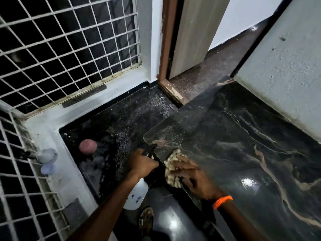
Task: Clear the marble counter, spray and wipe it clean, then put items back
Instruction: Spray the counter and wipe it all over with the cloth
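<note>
A dark marble counter (pixel 243 145) with pale veins fills the right half of the view, glossy and bare. My left hand (pixel 141 163) grips the black trigger head of a white spray bottle (pixel 134 195), its nozzle pointing toward the counter's near left corner. My right hand (pixel 192 177), with an orange bead bracelet at the wrist, presses a crumpled beige checked cloth (pixel 172 171) onto the counter's left edge.
A pink round object (pixel 88 146) lies on the dark wet floor below the counter. Two pale bottles (pixel 47 160) sit on the white ledge by the window grille (pixel 60 49). A door frame (pixel 165 49) stands behind, a sandalled foot (pixel 146 221) below.
</note>
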